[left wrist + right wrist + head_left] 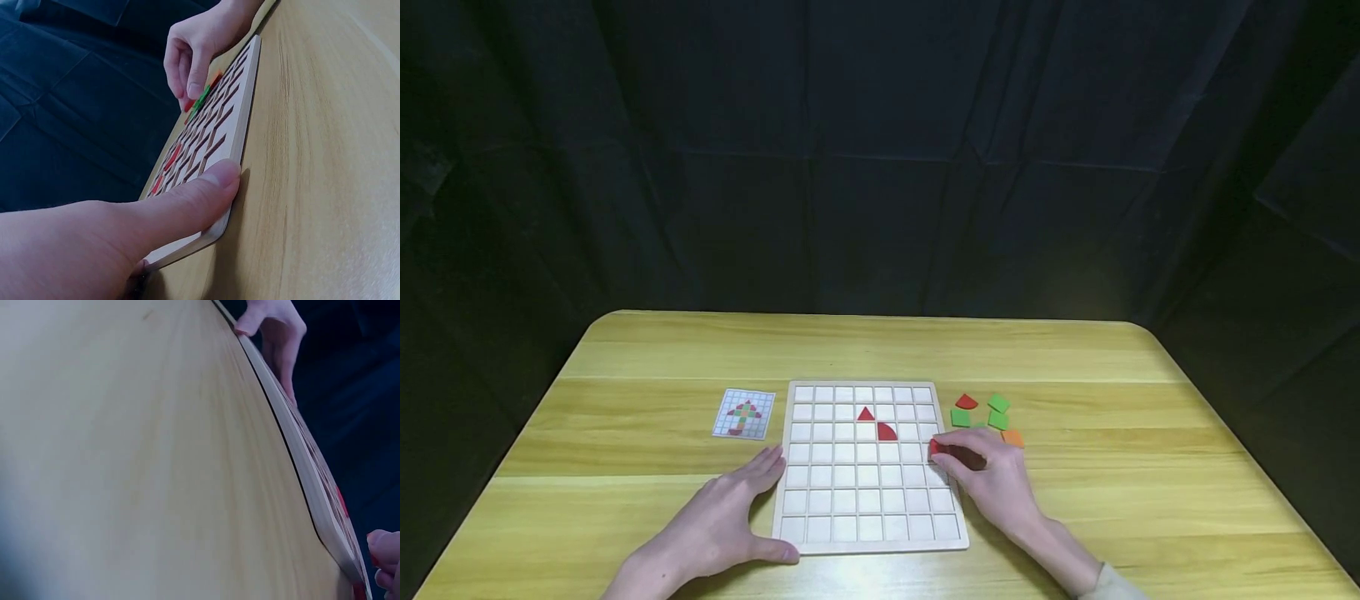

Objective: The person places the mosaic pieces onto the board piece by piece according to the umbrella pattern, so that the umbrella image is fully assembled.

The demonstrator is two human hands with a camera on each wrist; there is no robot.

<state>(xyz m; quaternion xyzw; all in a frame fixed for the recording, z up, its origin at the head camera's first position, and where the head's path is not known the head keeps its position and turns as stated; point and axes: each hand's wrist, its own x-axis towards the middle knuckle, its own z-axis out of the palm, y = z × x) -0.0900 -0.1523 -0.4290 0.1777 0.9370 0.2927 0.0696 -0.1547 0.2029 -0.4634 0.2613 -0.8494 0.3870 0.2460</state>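
Observation:
A white grid board [856, 547] with a wooden frame lies on the table. In it sit a red triangle [865, 413] and a red quarter-circle piece [887, 432]. My left hand [718, 512] spans the board's near left corner, thumb on the near edge and spread fingers along the left side. Over the right edge, my right hand [996, 479] pinches a small red piece [934, 448] between thumb and fingertips. The fingers cover much of that piece, so its shape cannot be told. The left wrist view shows the left thumb [209, 187] pressing the board's rim.
Right of the board lie another red quarter-circle [966, 402], several green squares [960, 418] and an orange piece [1012, 437], partly behind the right hand. A printed pattern card [744, 414] is left of the board. Dark curtains [880, 167] hang behind the wooden table [1112, 467].

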